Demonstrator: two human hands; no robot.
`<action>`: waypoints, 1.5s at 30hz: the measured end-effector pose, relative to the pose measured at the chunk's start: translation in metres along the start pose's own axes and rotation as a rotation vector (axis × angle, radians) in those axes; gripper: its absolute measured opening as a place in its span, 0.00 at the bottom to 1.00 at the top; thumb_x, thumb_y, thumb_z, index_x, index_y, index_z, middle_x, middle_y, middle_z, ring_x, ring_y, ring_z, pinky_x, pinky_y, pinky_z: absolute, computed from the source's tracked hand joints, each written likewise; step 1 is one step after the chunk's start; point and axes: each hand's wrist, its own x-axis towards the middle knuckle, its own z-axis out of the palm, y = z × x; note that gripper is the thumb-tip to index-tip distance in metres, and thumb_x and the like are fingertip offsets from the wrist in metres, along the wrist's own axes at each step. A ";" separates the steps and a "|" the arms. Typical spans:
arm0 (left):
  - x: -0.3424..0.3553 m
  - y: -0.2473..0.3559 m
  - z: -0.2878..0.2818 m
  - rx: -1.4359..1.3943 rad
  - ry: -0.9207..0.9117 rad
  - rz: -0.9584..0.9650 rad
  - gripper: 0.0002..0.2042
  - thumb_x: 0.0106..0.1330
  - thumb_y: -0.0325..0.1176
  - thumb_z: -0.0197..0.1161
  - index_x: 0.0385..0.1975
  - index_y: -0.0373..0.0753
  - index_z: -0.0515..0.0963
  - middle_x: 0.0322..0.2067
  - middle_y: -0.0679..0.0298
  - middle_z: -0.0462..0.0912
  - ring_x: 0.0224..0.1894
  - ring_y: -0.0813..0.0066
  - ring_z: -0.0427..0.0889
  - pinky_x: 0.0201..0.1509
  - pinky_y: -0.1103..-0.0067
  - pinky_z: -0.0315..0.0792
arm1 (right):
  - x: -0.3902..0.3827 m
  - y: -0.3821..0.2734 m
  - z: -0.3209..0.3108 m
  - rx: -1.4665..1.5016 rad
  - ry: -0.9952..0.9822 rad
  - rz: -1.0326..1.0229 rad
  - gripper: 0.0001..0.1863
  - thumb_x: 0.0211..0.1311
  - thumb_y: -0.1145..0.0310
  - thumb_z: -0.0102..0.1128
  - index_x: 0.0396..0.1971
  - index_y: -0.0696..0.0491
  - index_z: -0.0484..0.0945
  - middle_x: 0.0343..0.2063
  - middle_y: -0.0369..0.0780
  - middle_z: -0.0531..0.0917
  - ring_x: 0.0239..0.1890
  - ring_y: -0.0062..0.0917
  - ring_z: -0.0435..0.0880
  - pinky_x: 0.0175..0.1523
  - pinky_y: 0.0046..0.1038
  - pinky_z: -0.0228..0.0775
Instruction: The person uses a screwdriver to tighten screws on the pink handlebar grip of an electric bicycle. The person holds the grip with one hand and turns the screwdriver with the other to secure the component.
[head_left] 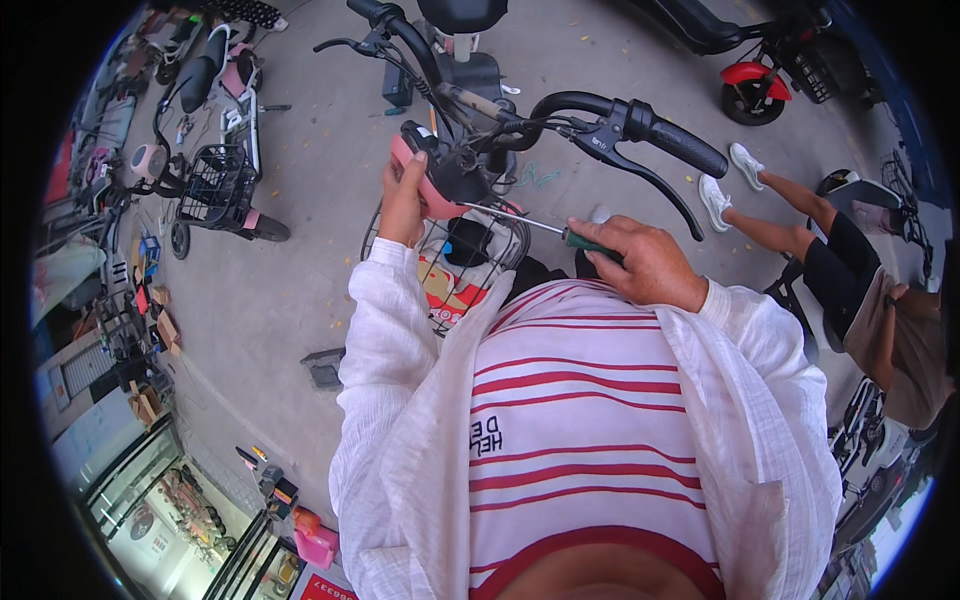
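My left hand [403, 203] grips the side of a pink plastic headlight cover [436, 202] at the front of an electric bike's handlebar [575, 102]; its thumb lies along the cover. In my right hand [650, 262] is a screwdriver [525, 220] with a green handle and a long metal shaft. Its shaft points left, and the tip meets the lower edge of the pink cover; whether it sits in a screw cannot be seen. A black brake lever [655, 182] curves above my right hand. Below the cover, a wire basket [516, 240] holds a red and yellow package [450, 290].
A pink bike with a black basket [215, 190] stands at the left. On the right, a person in white shoes [714, 203] sits near a parked scooter, and a red-fendered scooter [755, 90] stands farther off. Tools and boxes [165, 325] line the left edge.
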 end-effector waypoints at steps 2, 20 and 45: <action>0.007 -0.007 -0.003 -0.032 -0.027 0.028 0.41 0.65 0.52 0.64 0.70 0.34 0.53 0.62 0.53 0.67 0.59 0.63 0.75 0.59 0.70 0.73 | 0.001 -0.004 -0.003 -0.033 0.006 -0.017 0.25 0.61 0.72 0.61 0.60 0.45 0.78 0.36 0.44 0.82 0.35 0.38 0.83 0.42 0.35 0.76; 0.028 -0.016 -0.006 -0.099 0.022 0.044 0.38 0.67 0.45 0.64 0.66 0.26 0.52 0.59 0.46 0.69 0.55 0.61 0.79 0.57 0.72 0.77 | 0.009 -0.035 -0.017 -0.137 -0.006 0.010 0.25 0.62 0.73 0.62 0.61 0.45 0.77 0.38 0.45 0.83 0.33 0.37 0.86 0.39 0.32 0.79; 0.036 -0.044 -0.030 0.322 -0.068 0.349 0.43 0.57 0.35 0.75 0.67 0.29 0.55 0.58 0.50 0.70 0.57 0.63 0.75 0.61 0.72 0.70 | 0.039 -0.041 -0.017 0.287 -0.293 0.235 0.23 0.60 0.70 0.59 0.55 0.64 0.76 0.43 0.56 0.83 0.40 0.44 0.84 0.49 0.35 0.75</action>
